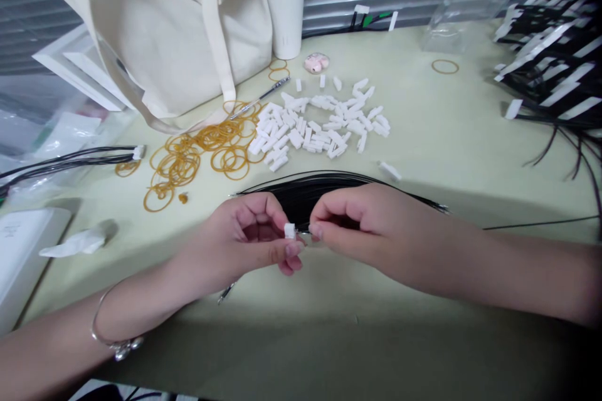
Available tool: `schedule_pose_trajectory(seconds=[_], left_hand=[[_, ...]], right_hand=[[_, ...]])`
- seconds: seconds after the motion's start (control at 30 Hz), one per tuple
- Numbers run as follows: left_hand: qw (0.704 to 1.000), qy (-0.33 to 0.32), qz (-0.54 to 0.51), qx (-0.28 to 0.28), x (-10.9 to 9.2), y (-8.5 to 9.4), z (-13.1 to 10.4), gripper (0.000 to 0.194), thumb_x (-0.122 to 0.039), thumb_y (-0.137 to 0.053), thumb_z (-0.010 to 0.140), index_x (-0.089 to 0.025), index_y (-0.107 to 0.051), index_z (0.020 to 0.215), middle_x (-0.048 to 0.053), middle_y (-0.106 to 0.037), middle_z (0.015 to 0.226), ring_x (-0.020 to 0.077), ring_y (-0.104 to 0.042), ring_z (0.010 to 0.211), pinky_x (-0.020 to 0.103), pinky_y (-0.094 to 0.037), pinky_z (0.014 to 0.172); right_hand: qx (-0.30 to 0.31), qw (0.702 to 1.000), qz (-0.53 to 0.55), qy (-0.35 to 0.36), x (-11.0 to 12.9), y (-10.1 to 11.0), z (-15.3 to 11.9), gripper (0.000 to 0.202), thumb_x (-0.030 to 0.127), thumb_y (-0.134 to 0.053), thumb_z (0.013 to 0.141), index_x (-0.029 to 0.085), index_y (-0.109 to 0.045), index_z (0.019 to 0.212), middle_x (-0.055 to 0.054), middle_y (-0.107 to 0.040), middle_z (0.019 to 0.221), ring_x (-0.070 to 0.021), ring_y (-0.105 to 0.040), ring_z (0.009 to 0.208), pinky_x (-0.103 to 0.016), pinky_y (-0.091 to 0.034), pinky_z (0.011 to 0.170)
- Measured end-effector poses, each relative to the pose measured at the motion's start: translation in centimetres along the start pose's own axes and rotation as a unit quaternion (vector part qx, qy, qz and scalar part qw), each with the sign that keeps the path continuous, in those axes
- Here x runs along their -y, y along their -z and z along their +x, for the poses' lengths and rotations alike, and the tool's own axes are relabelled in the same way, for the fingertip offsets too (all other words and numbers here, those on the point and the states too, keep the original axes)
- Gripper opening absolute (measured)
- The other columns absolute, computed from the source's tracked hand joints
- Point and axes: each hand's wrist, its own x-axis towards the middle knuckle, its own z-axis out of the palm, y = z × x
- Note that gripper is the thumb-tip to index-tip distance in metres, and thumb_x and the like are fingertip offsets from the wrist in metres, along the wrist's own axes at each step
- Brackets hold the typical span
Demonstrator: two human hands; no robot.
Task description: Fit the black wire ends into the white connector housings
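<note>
Between the thumb and fingers of my left hand is a small white connector housing. My right hand pinches a thin black wire, its metal end at the side of the housing. Whether the wire's tip is inside the housing I cannot tell. Behind both hands lies a bundle of black wires, with bare metal ends showing at the right. More white connector housings are heaped loosely farther back on the table.
Tan rubber bands lie tangled left of the housings, beside a pen. A cloth bag and white bottle stand behind. Finished-looking wire bundles with white connectors are piled at right. A white box sits left.
</note>
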Motion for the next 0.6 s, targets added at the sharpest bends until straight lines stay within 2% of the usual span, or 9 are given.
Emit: schedule_pose_trajectory(seconds=[0.17,0.33,0.5,0.6], left_hand=[[1.0,0.008,0.013,-0.013,-0.1,-0.3,0.1,0.021,-0.009,-0.071,0.071,-0.012,-0.05,0.071,-0.001,-0.068,0.062,0.0091,-0.066,0.056,0.017,-0.055,0.056],[0.999,0.01,0.018,-0.035,-0.1,-0.5,0.0,0.023,-0.011,-0.073,0.069,-0.013,-0.05,0.069,-0.001,-0.068,0.063,0.0102,-0.066,0.056,0.018,-0.055,0.056],[0.999,-0.004,-0.033,0.018,0.0,0.1,0.1,0.015,-0.019,-0.071,0.074,-0.011,-0.06,0.079,0.004,-0.071,0.074,0.0139,-0.069,0.069,0.023,-0.058,0.067],[0.998,0.0,-0.064,0.029,0.0,0.5,0.2,0.011,-0.019,-0.069,0.077,-0.01,-0.063,0.077,0.005,-0.072,0.074,0.0149,-0.07,0.069,0.023,-0.058,0.065]], right_hand=[[0.011,1.0,0.007,0.001,-0.3,-0.4,0.2,0.026,0.038,-0.043,0.085,0.02,-0.062,0.082,0.005,-0.049,0.06,-0.0027,-0.034,0.048,-0.015,-0.025,0.041],[-0.034,0.997,-0.019,0.071,-0.7,-0.7,0.4,0.026,0.035,-0.042,0.086,0.019,-0.062,0.08,0.003,-0.053,0.063,-0.0032,-0.039,0.053,-0.016,-0.027,0.046],[-0.067,0.993,-0.042,0.09,-0.8,-0.5,0.5,0.025,0.033,-0.043,0.086,0.019,-0.062,0.079,0.004,-0.052,0.062,-0.0032,-0.037,0.053,-0.016,-0.027,0.049],[-0.075,0.99,-0.041,0.114,-0.9,-0.5,0.4,0.026,0.035,-0.042,0.086,0.02,-0.062,0.079,0.004,-0.05,0.061,-0.0033,-0.036,0.053,-0.016,-0.026,0.048]])
